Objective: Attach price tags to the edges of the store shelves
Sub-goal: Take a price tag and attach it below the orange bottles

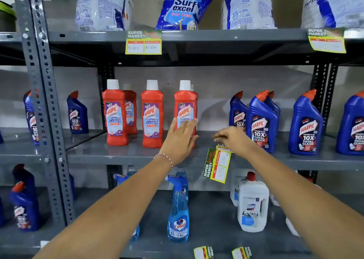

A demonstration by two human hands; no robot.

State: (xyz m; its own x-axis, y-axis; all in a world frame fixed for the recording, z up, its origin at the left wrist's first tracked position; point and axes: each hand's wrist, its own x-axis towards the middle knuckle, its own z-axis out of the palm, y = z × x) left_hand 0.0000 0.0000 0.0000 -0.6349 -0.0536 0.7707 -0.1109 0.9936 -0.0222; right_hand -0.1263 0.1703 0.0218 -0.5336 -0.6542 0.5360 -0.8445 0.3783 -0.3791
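Observation:
A yellow and green price tag (217,165) hangs tilted, almost sideways, over the front edge of the middle shelf (118,157). My right hand (231,137) is just above it, fingers pinched at the tag's top end on the shelf surface. My left hand (182,138) is spread flat, fingers apart, in front of the right-most red Harpic bottle (185,105), holding nothing. Two more tags hang from the top shelf edge, one in the middle (143,42) and one at the right (327,40). Another two tags (203,252) (241,252) sit on the lowest shelf's edge.
Red Harpic bottles (116,113) and blue Harpic bottles (305,125) stand on the middle shelf. Detergent bags (183,6) fill the top shelf. A blue Colin spray bottle (178,209) and a white Domex jug (252,203) stand below. A perforated grey upright (45,105) is at left.

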